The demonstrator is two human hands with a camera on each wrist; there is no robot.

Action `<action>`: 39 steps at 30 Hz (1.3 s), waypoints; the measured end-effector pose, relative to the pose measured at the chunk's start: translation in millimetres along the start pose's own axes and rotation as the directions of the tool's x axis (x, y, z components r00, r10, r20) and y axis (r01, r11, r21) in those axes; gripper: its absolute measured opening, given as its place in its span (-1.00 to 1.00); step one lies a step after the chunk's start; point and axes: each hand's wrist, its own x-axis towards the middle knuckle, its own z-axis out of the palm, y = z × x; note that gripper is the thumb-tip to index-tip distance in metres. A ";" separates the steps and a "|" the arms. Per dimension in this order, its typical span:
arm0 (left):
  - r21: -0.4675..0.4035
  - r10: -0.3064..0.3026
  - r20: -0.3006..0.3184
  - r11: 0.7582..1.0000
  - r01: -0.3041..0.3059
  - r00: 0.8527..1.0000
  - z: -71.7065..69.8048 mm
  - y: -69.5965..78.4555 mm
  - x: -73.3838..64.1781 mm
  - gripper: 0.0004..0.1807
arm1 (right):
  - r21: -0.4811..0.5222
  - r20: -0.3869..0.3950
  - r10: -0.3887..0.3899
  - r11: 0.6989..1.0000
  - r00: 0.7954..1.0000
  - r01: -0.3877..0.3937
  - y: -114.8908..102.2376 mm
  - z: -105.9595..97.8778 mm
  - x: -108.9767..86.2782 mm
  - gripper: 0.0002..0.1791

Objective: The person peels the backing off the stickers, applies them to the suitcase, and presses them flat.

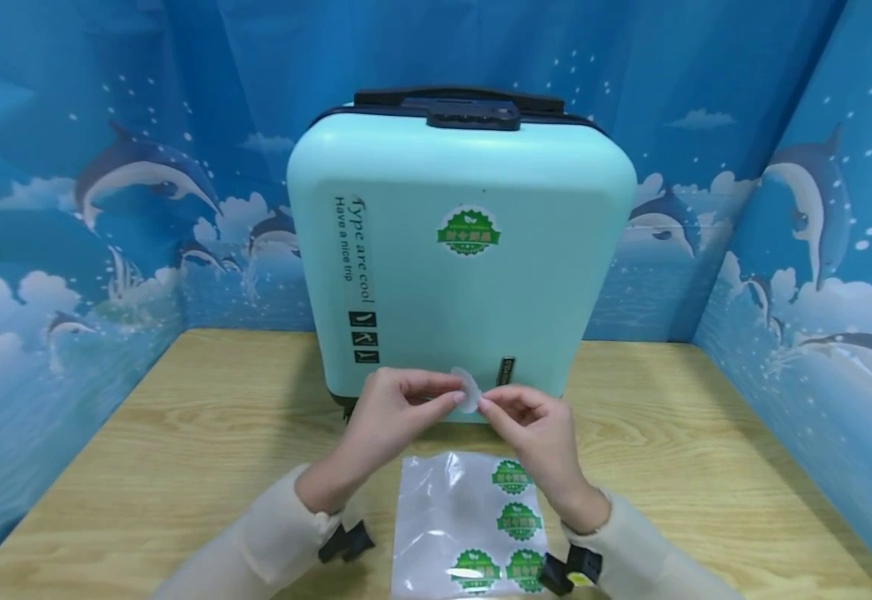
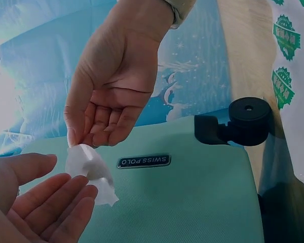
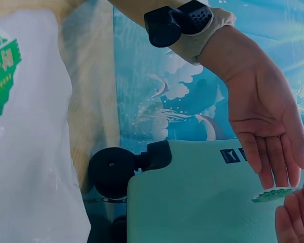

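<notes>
A round sticker (image 1: 468, 392) is held up in front of the lower part of a mint-green suitcase (image 1: 421, 300). Its white back (image 2: 86, 159) faces the left wrist view, while green print (image 3: 271, 194) shows in the right wrist view. Thumb and index finger of my right hand (image 1: 537, 429) pinch one edge of it. Against the opposite side rest the fingertips of my left hand (image 1: 398, 408), fairly straight, the thumb standing apart from them. Below both hands lies a clear-white sticker sheet (image 1: 436, 517) with several green badge stickers along its right and lower edges.
A green badge sticker (image 1: 469, 232) is stuck on the suitcase's upper front. The suitcase stands upright on a wood-grain table (image 1: 203, 433), its black handle (image 1: 473, 100) on top and wheels (image 2: 249, 120) below. Blue dolphin-print curtains (image 1: 241, 108) enclose the back and sides.
</notes>
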 end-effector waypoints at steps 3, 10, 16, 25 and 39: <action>-0.005 -0.004 -0.003 1.000 0.004 1.000 -0.1 0.6 2.0 -0.83 | -0.005 0.000 -0.063 0.998 0.998 0.063 0.3 2.3 1.1 -0.94; 0.002 -0.028 -0.015 1.000 0.028 0.999 0.8 1.8 5.3 -0.85 | -0.032 0.007 -0.137 0.990 0.991 0.137 -1.6 7.0 2.4 -0.92; -0.005 0.004 -0.043 1.000 -0.004 0.999 4.1 -0.9 7.3 -0.82 | -0.041 0.023 -0.168 0.985 0.985 0.169 -2.2 9.7 3.0 -0.91; -0.022 0.015 -0.057 1.000 -0.016 0.998 8.0 -3.1 10.3 -0.88 | -0.101 0.027 -0.204 0.973 0.979 0.206 2.1 12.3 3.4 -0.91; -0.044 -0.014 -0.117 0.999 0.009 0.993 9.8 -5.9 9.0 -0.94 | -0.112 0.023 -0.186 0.976 0.982 0.187 2.7 16.5 4.4 -0.90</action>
